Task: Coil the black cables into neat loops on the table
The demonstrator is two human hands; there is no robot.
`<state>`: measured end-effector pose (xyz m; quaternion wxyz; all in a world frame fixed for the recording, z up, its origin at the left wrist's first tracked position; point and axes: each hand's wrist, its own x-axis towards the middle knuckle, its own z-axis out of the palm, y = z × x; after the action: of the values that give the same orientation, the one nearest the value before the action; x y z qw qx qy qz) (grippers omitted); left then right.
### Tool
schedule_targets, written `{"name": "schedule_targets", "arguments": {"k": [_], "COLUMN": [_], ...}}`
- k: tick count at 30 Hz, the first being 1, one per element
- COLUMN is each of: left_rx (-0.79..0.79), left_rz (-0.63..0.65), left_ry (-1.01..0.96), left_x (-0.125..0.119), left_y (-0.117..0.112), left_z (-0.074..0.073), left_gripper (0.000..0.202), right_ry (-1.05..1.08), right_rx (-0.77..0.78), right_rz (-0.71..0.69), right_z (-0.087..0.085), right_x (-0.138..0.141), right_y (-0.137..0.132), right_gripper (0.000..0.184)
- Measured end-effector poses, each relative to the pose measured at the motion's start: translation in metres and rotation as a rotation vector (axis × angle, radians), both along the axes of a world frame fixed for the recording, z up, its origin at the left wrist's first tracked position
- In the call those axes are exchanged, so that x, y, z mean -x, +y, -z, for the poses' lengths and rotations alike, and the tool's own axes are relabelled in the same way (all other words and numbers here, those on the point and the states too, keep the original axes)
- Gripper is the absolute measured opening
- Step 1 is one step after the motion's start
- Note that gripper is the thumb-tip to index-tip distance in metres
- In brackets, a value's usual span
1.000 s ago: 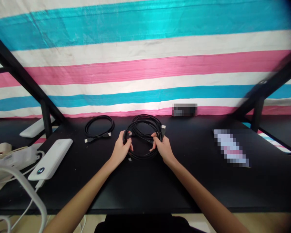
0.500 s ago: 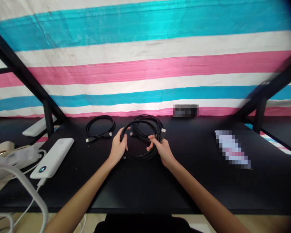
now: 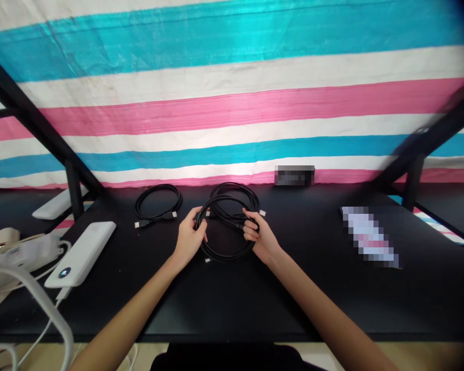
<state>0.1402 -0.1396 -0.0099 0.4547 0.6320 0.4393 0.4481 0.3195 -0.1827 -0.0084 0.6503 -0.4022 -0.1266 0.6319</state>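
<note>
A coiled black cable [image 3: 225, 253] is held just above the black table [image 3: 255, 293] between both hands. My left hand [image 3: 189, 238] grips the coil's left side with closed fingers. My right hand [image 3: 261, 236] is wrapped round its right side. Behind it lies a second black coil [image 3: 235, 191] with white plug ends. A third, smaller coil [image 3: 158, 202] lies to the left of that one, with its plugs pointing to the left.
A white power bank [image 3: 81, 253] with a lit indicator lies at the left, white cords trailing off the edge. A white bar-shaped device [image 3: 56, 205] sits behind a black frame post [image 3: 72, 193]. A striped cloth hangs behind. Blurred items rest at the right and back.
Both hands have kept hold of the coil; it dipped slightly lower and my right hand's fingers closed more fully round its right side.
</note>
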Motion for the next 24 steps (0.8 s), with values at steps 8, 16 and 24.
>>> {"name": "schedule_targets", "arguments": {"k": [8, 16, 24], "left_rx": [-0.023, -0.085, -0.106], "left_rz": [0.026, -0.038, -0.079], "left_ry": [0.015, 0.05, -0.009], "left_x": [0.0, 0.001, 0.002], "left_y": [0.0, 0.0, 0.0], "left_z": [-0.002, -0.005, -0.001], "left_gripper": [0.047, 0.047, 0.045], "right_ry": [-0.007, -0.123, -0.613], "right_rx": [-0.068, -0.11, -0.171], "right_rz": [-0.119, -0.12, -0.054], "right_z": [-0.008, -0.007, 0.007], "right_x": [-0.001, 0.003, 0.005], "right_y": [-0.002, -0.005, -0.003], "right_gripper": [0.038, 0.038, 0.02]}}
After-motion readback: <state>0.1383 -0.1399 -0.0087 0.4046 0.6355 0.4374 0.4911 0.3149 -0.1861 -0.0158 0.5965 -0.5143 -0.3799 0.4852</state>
